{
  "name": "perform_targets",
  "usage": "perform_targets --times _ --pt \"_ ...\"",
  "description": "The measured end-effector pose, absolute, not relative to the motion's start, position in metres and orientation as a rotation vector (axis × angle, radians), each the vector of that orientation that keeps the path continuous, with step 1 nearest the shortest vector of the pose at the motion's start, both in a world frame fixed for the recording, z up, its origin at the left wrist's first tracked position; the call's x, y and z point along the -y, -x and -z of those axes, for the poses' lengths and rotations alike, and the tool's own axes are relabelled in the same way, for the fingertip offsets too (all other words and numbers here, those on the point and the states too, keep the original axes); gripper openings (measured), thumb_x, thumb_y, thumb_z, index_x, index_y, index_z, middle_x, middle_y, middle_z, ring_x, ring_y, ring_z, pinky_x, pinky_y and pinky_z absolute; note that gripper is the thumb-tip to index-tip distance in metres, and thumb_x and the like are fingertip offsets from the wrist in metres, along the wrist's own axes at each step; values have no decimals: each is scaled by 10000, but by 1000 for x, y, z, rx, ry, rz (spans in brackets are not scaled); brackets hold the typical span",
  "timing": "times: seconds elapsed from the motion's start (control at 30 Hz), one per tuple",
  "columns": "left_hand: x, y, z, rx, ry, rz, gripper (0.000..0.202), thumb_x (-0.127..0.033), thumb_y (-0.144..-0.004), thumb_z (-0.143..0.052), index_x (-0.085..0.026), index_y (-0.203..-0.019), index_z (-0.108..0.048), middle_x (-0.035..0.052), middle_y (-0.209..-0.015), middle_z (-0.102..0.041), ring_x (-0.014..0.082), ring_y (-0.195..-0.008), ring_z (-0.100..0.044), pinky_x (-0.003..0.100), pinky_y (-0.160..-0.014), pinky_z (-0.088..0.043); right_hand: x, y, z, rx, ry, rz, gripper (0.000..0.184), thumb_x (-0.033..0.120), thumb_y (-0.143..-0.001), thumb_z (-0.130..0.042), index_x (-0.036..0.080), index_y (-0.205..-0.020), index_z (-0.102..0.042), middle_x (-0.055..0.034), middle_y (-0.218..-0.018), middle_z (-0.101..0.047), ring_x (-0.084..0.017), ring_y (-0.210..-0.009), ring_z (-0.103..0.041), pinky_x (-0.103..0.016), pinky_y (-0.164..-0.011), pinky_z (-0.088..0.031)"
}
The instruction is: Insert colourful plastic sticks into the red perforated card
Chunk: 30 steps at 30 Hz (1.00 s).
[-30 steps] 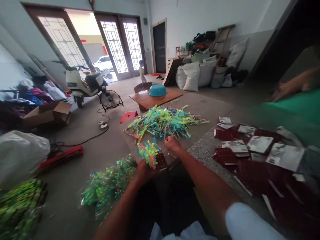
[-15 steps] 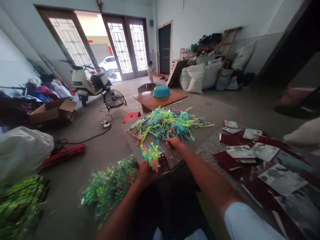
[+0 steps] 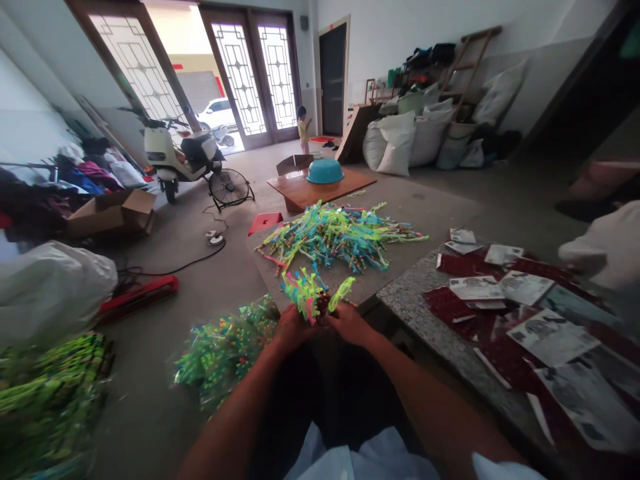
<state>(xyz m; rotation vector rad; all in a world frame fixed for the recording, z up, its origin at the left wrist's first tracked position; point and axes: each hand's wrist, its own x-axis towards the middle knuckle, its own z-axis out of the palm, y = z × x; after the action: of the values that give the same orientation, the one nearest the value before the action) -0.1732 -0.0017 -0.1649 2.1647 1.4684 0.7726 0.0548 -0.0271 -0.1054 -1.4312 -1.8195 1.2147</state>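
Note:
My left hand (image 3: 291, 328) grips a dark red card (image 3: 321, 306) with a bunch of bright plastic toy pieces (image 3: 301, 293) fanned out above it. My right hand (image 3: 352, 323) has its fingers closed on a single green plastic piece (image 3: 342, 294) and holds it right against the card. Both hands meet just above my lap, at the near edge of a grey board (image 3: 425, 210). A big pile of green, blue and yellow plastic pieces (image 3: 337, 235) lies on that board a little beyond my hands.
Red cards and printed sheets (image 3: 500, 293) cover the stone table at right, where another person's white sleeve (image 3: 603, 247) shows. A bag of plastic pieces (image 3: 225, 347) sits on the floor at left. Farther off: scooter (image 3: 175, 153), fan (image 3: 227, 189), blue bowl (image 3: 325, 171), sacks.
My right hand left the pile and came back to the card with one green piece. The head view shifted slightly; another person's arm at right is gone from view.

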Motion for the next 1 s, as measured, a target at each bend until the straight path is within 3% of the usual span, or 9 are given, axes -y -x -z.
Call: perform_targets --times 0.17,0.27,0.57,1.0 --pt "1 176 165 -1462 -2215 -734 594 -458 -707 -922 -193 -1189 -697 135 -1165 -728 353 -1163 -659 511 -1019 -535 33 -44 108 2005 1474 -969 235 286 -1024 -569 185 -1135 -749 -87 -1026 -779 -239 -995 -704 -293 -863 -505" --pt "0 177 166 -1453 -2203 -751 621 -468 -696 -931 -200 -1204 -694 136 -1204 -725 363 -1208 -649 524 -1049 -526 33 -44 106 2122 1547 -830 226 290 -1032 -585 202 -1171 -740 -108 -1107 -770 -255 -1071 -691 -303 -917 -486" --pt "-1 177 170 -1457 -2221 -755 607 -497 -714 -922 -187 -1182 -693 147 -1187 -719 354 -1167 -667 513 -1036 -536 39 -36 105 2429 1733 -623 331 359 -1088 -481 137 -1257 -661 -183 -1171 -753 -286 -1057 -731 -328 -874 -492" --pt "-2 177 173 -1460 -2247 -753 540 -433 -727 -893 -179 -1163 -700 152 -1172 -725 371 -1186 -653 536 -1043 -536 36 -16 87 2466 1854 -565 316 298 -1032 -498 121 -1112 -748 -229 -1107 -768 -335 -1015 -757 -371 -831 -549"
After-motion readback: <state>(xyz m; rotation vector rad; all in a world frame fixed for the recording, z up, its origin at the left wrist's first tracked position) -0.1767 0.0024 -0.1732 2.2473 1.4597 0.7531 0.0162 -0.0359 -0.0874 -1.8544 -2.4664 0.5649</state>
